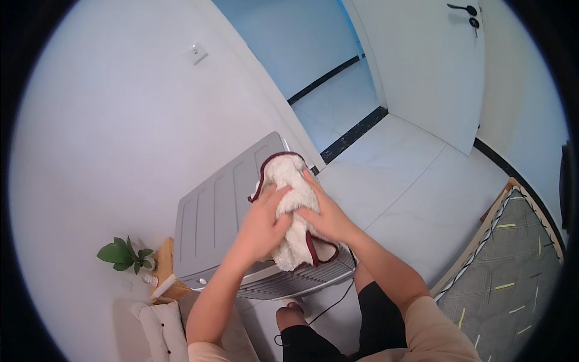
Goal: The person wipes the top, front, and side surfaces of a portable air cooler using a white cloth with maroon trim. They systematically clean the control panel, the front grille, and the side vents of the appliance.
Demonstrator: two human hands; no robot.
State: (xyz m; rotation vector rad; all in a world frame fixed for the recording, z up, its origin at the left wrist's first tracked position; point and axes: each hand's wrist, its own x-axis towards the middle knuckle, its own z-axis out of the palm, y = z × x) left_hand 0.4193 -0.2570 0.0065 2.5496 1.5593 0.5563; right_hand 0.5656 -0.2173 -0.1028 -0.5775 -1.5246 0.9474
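A white fleecy cloth (298, 199) with a dark red edging is bunched between my two hands, over the right end of a grey box-shaped appliance (217, 203). My left hand (264, 224) grips the cloth from its left side, thumb and fingers pressed into the pile. From the right, my right hand (325, 212) holds it with the thumb across the front and the fingers along the far edge. One trimmed corner of the cloth hangs near the appliance's slatted grille (298, 283). The cloth hides part of the appliance's top.
A black cord (332, 301) runs down by my legs. To the left are a potted plant (121, 254), a small wooden stand (165, 267) and a buttoned cushion (160, 328). A white door (429, 68) stands ajar ahead; a grey patterned mattress (506, 271) lies at right.
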